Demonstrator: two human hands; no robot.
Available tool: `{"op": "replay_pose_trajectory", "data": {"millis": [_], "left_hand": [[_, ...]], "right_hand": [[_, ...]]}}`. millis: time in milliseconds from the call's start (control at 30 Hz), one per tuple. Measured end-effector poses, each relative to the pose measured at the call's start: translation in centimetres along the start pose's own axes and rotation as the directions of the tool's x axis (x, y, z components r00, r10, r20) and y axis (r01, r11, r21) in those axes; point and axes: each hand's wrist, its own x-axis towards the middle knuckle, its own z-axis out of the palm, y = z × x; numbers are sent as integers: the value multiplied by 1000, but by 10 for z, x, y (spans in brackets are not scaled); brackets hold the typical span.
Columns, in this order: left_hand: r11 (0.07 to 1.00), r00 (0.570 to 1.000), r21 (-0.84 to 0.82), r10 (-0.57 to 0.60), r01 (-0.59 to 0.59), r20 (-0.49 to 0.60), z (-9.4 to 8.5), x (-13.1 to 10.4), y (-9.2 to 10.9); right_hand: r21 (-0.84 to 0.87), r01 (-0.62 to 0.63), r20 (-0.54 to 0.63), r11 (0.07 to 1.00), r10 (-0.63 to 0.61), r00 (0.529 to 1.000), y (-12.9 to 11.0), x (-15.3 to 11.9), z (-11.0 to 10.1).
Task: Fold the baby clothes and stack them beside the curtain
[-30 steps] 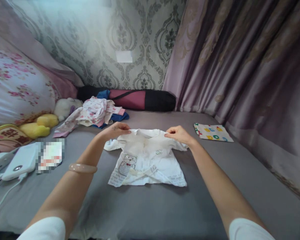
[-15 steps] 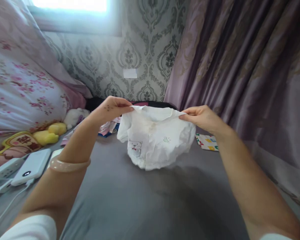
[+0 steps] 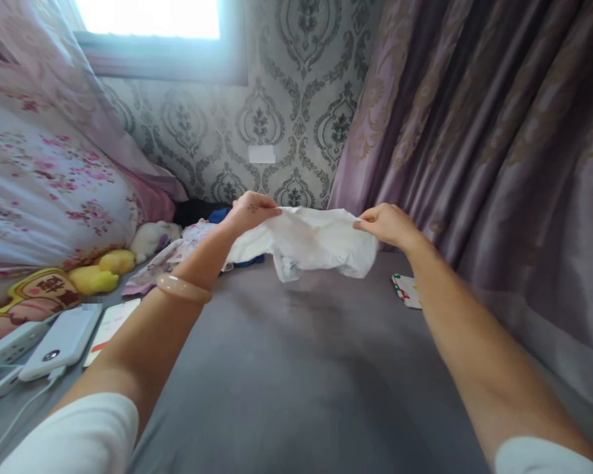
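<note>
A small white baby shirt [image 3: 321, 237] is stretched between my two hands above the grey bed sheet [image 3: 296, 368]. My left hand [image 3: 252, 212] pinches its upper edge near one shoulder, while my right hand [image 3: 388, 226] pinches the opposite shoulder. The lower part of the shirt swings up and bunches, so its printed pictures are mostly hidden in the folds. One sleeve trails out under my left wrist. Behind my left forearm lies a pile of clothes [image 3: 192, 240], partly covered by it.
A patterned folded cloth [image 3: 406, 291] lies beyond my right forearm. On the left are a power bank [image 3: 62, 342] with a cable, a power strip [image 3: 12, 345], a phone [image 3: 111, 326] and plush toys [image 3: 101, 270]. Purple curtains [image 3: 454, 145] hang at the right.
The shirt's hem has swung up and away from me, and its front has folded out of sight. Both hands still grip the shoulders; my left hand has shifted a little to the right.
</note>
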Motion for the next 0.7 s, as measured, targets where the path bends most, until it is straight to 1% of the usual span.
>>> {"op": "replay_pose_trajectory", "data": {"millis": [67, 133, 200, 233, 300, 333, 400, 467, 567, 633, 700], "left_hand": [[998, 999, -61, -4, 6, 38, -2, 0, -5], [997, 996, -67, -20, 26, 84, -3, 0, -8], [997, 997, -66, -38, 42, 69, -1, -1, -10], [996, 998, -85, -36, 40, 54, 0, -1, -10], [992, 997, -124, -23, 32, 74, 3, -1, -11], [993, 995, -118, -16, 28, 101, 4, -1, -11], [998, 991, -51, -16, 23, 134, 7, -1, -13], [1000, 998, 15, -17, 16, 66, 10, -1, -16], [998, 997, -25, -61, 60, -46, 14, -1, -18], [990, 991, -92, -115, 109, -67, 14, -1, -18], [983, 989, -139, -132, 121, -70, 14, -1, -18]], "right_hand": [[82, 11, 54, 997, -16, 998, 6, 1, -3], [154, -4, 85, 988, -9, 996, 13, 1, -3], [179, -29, 74, 983, 16, 997, 18, 1, -1], [190, -35, 86, 981, 19, 996, 19, 1, 0], [229, -33, 134, 973, 2, 991, 20, 1, 2], [241, -32, 135, 970, -1, 991, 20, 1, 3], [231, -30, 66, 972, 15, 998, 20, 2, 5], [219, -30, 12, 975, 28, 1000, 20, 3, 7], [215, -27, 6, 976, 26, 1000, 22, 5, 11], [211, -28, -55, 977, 41, 998, 24, 7, 12], [233, -30, -106, 972, 56, 993, 26, 7, 12]]}}
